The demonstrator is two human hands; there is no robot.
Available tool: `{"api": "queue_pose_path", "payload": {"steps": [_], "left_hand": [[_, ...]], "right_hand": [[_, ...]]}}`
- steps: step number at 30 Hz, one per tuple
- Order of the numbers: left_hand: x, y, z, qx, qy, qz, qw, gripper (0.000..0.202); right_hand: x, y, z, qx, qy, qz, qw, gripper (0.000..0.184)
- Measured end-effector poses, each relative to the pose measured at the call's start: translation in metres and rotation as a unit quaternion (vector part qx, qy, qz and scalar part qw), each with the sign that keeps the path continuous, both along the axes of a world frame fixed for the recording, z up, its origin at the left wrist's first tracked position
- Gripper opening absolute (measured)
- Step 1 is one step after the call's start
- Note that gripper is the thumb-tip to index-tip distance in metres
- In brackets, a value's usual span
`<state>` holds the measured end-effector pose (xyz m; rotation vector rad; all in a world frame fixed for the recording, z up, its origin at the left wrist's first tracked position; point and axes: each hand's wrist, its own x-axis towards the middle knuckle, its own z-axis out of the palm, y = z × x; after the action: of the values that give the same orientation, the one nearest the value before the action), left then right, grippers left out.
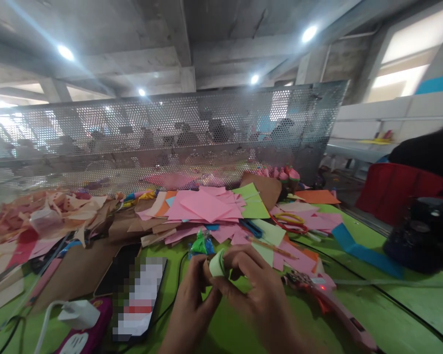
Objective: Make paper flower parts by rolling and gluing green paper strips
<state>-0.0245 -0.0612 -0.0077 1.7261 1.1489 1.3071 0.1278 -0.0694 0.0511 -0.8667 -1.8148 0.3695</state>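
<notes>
Holds a pale green paper strip (217, 264), curled into a loop, at lower centre, over the green table (354, 309). Pinches it from 2 sides: with the left hand (197, 290) at its left edge, with the right hand (256, 285) at its right. Seems to grip from both sides to stop the curl from springing open, and to work near the body for a clear look. Cannot tell of anything wrapped inside the loop, partly hidden by fingers.

Has the phone (143, 295) flat to the left of the hands, screen up, probably for reading at a glance. Has a pink tool (341, 307), showing 1 red light, to the right, apparently within easy reach of the right hand. Has a pencil (275, 247) just beyond that hand, on loose sheets. Stacks pink paper (206, 204) on the far side, perhaps to spare working room in front.

Bends the left forefinger up beside the strip, with the thumb set below. Arches the right hand higher, knuckles up, with the forefinger curving over and the thumb reaching across beneath the loop. Brings both forearms up from the lower edge, slanting inward, with the 2 hands nearly meeting at the paper.
</notes>
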Motion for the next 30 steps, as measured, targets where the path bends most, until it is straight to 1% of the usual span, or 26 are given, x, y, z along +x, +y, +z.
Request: {"api": "queue_pose_path", "payload": {"steps": [3, 5, 8, 10, 12, 15, 19, 23, 25, 27, 30], "left_hand": [[-0.001, -0.002, 0.004, -0.019, -0.037, -0.007, 0.999, 0.036], [-0.001, -0.003, 0.006, -0.035, -0.064, -0.02, 0.997, 0.039], [-0.003, -0.004, 0.008, -0.049, -0.135, -0.061, 0.988, 0.043], [-0.004, -0.003, 0.008, -0.054, -0.186, -0.094, 0.977, 0.047], [-0.006, -0.002, 0.008, -0.055, -0.211, -0.117, 0.969, 0.05], [-0.007, -0.003, 0.009, -0.063, -0.204, -0.119, 0.97, 0.056], [-0.007, -0.005, 0.013, -0.064, -0.156, -0.071, 0.983, 0.066], [-0.009, -0.007, 0.015, -0.06, -0.14, -0.064, 0.986, 0.064], [-0.01, -0.008, 0.015, -0.061, -0.132, -0.049, 0.988, 0.065], [-0.01, -0.009, 0.014, -0.054, -0.122, -0.037, 0.99, 0.065], [-0.01, -0.011, 0.014, -0.048, -0.123, -0.037, 0.99, 0.067]], "right_hand": [[0.004, -0.001, 0.003, 0.021, -0.038, 0.027, 0.999, 0.01], [0.005, -0.001, 0.005, 0.044, -0.062, 0.03, 0.997, 0.01], [0.008, -0.002, 0.006, 0.076, -0.106, 0.023, 0.991, 0.009], [0.009, -0.003, 0.007, 0.096, -0.135, 0.022, 0.986, 0.004], [0.009, -0.003, 0.006, 0.114, -0.155, 0.025, 0.981, 0.004], [0.01, -0.002, 0.005, 0.138, -0.181, 0.028, 0.973, 0.007], [0.009, -0.001, 0.001, 0.175, -0.219, 0.028, 0.959, 0.013], [0.008, 0.002, -0.007, 0.199, -0.249, 0.027, 0.947, 0.017], [0.008, 0.004, -0.011, 0.217, -0.258, 0.02, 0.941, 0.02], [0.007, 0.005, -0.013, 0.229, -0.264, 0.014, 0.937, 0.019], [0.007, 0.006, -0.012, 0.236, -0.269, 0.011, 0.934, 0.016]]}}
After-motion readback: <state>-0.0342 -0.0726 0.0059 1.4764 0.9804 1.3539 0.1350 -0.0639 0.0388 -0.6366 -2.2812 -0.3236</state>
